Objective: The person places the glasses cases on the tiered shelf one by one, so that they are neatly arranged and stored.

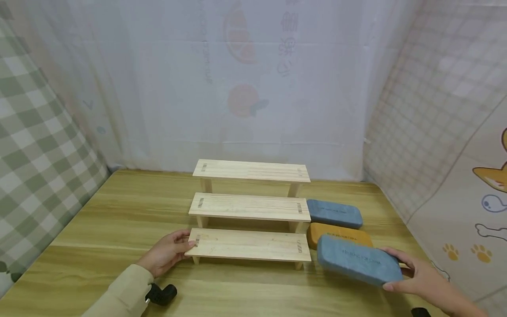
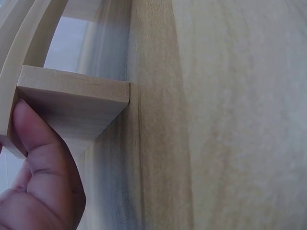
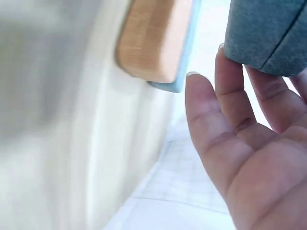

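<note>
A three-step light wooden display stand (image 1: 249, 207) stands mid-table in the head view. My left hand (image 1: 168, 253) pinches the left end of its lowest step, and the left wrist view shows a finger or thumb of the left hand (image 2: 45, 172) against the board (image 2: 72, 96). At the right, my right hand (image 1: 416, 275) holds a blue-grey glasses case (image 1: 358, 259) by its right end, tilted. In the right wrist view, the right hand's fingers (image 3: 230, 96) lie around the end of this case (image 3: 268, 36).
An orange glasses case (image 1: 340, 233) lies right of the stand, partly hidden behind the held one. Beyond it lies another blue-grey case (image 1: 334, 213), close to the middle step. The wood-grain table (image 1: 99, 220) is bordered by a white curtain (image 1: 158, 88) and side cloths.
</note>
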`<state>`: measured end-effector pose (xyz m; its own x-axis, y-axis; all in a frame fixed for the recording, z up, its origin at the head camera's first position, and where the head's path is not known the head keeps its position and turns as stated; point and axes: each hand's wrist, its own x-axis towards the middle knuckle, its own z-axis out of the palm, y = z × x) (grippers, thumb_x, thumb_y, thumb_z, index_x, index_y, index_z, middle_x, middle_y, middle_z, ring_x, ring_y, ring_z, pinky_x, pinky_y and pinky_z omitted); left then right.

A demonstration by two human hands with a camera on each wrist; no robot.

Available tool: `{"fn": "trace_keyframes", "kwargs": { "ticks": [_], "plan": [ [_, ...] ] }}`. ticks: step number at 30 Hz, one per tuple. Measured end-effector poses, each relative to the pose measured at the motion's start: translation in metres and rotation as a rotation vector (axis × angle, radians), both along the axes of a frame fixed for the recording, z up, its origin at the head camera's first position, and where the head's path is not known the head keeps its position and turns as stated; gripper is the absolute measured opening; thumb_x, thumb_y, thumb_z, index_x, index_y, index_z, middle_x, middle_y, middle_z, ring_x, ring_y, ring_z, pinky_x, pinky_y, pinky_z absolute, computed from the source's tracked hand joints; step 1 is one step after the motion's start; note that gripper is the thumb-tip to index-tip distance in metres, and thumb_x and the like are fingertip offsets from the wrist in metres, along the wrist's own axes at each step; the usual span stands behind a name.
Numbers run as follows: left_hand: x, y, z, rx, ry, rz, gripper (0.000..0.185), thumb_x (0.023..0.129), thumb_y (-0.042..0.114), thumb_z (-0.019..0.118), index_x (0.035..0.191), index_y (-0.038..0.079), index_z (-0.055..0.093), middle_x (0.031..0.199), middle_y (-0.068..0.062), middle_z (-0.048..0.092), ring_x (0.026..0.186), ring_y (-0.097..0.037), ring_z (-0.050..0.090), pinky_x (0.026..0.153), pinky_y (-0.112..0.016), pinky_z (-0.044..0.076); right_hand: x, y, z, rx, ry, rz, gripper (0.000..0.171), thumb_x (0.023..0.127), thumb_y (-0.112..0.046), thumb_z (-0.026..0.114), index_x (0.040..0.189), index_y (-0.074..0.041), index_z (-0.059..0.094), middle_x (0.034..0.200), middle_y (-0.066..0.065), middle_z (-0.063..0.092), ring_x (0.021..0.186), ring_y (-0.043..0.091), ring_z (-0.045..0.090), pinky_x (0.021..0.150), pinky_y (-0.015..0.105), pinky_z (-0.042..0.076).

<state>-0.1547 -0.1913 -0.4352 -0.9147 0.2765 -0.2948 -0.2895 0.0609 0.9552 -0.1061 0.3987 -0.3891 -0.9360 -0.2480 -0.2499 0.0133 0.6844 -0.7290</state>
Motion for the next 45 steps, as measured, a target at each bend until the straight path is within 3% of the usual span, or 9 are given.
{"fn": "trace_keyframes", "kwargs": {
  "ticks": [3,6,9,14,18,23,34,40,45],
  "plan": [
    [0.001,0.000,0.000,0.006,0.005,-0.008,0.065,0.098,0.008,0.053,0.144,-0.018,0.014,0.122,-0.019,0.051,0.095,-0.013,0.057,0.081,-0.028,0.050,-0.005,-0.003,0.008,-0.059,0.009,-0.010,0.075,0.088,-0.012,0.070,0.151,-0.011,0.029,0.141,0.026,0.038,0.098,-0.011,0.052,0.073,0.027,0.054],
    [0.001,-0.001,-0.001,0.012,0.009,-0.014,0.066,0.098,0.008,0.054,0.144,-0.019,0.014,0.122,-0.019,0.051,0.096,-0.013,0.056,0.082,-0.028,0.050,-0.011,-0.007,0.015,-0.080,0.078,-0.013,0.071,0.086,-0.008,0.071,0.141,-0.036,0.037,0.132,-0.008,0.046,0.096,-0.011,0.052,0.071,0.028,0.055],
    [0.001,-0.001,-0.002,0.014,0.010,-0.017,0.066,0.098,0.008,0.054,0.144,-0.019,0.014,0.122,-0.019,0.051,0.096,-0.013,0.056,0.082,-0.028,0.050,-0.018,-0.011,0.024,-0.059,0.156,-0.002,0.070,0.084,-0.006,0.073,0.140,-0.034,0.042,0.123,-0.025,0.041,0.096,-0.011,0.053,0.068,0.027,0.055],
    [0.001,-0.001,-0.002,0.023,0.010,-0.018,0.066,0.098,0.008,0.054,0.144,-0.018,0.014,0.121,-0.018,0.052,0.095,-0.013,0.057,0.081,-0.027,0.050,-0.032,-0.023,0.045,0.046,0.213,0.008,0.077,0.084,-0.010,0.074,0.148,0.001,0.032,0.137,0.011,0.046,0.108,0.013,0.059,0.068,0.026,0.054],
    [0.000,-0.001,-0.003,0.030,0.012,-0.023,0.066,0.098,0.009,0.054,0.144,-0.018,0.014,0.120,-0.017,0.052,0.095,-0.013,0.058,0.081,-0.027,0.050,-0.044,-0.035,0.064,0.042,0.213,0.017,0.081,0.084,-0.013,0.075,0.148,0.006,0.027,0.139,0.035,0.037,0.109,0.017,0.059,0.069,0.026,0.054],
    [-0.001,-0.002,-0.005,0.041,0.006,-0.025,0.067,0.098,0.009,0.055,0.144,-0.018,0.015,0.120,-0.018,0.052,0.096,-0.013,0.058,0.082,-0.027,0.051,-0.058,-0.052,0.083,0.006,0.238,0.025,0.080,0.083,-0.016,0.076,0.148,0.000,0.032,0.133,0.030,0.046,0.097,-0.007,0.056,0.070,0.028,0.054],
    [-0.001,-0.004,-0.004,0.050,0.009,-0.034,0.067,0.098,0.010,0.055,0.144,-0.018,0.015,0.117,-0.015,0.052,0.095,-0.013,0.058,0.081,-0.027,0.051,-0.089,-0.091,0.115,0.092,0.284,0.073,0.081,0.086,-0.027,0.075,0.151,-0.008,0.030,0.139,0.025,0.045,0.119,0.044,0.052,0.081,0.033,0.052],
    [-0.001,-0.005,-0.003,0.050,-0.001,-0.023,0.068,0.097,0.010,0.056,0.144,-0.017,0.015,0.117,-0.015,0.052,0.095,-0.013,0.058,0.081,-0.026,0.051,-0.111,-0.116,0.122,0.077,0.273,0.101,0.084,0.084,-0.034,0.076,0.152,-0.012,0.031,0.148,0.024,0.036,0.124,0.048,0.046,0.091,0.053,0.048],
    [-0.002,-0.003,-0.004,0.062,0.000,-0.025,0.067,0.097,0.010,0.056,0.144,-0.017,0.017,0.117,-0.014,0.052,0.096,-0.013,0.057,0.082,-0.026,0.051,-0.126,-0.134,0.126,0.031,0.254,0.125,0.086,0.083,-0.034,0.077,0.152,-0.014,0.031,0.148,0.022,0.036,0.123,0.043,0.050,0.090,0.050,0.048]
  ]
}}
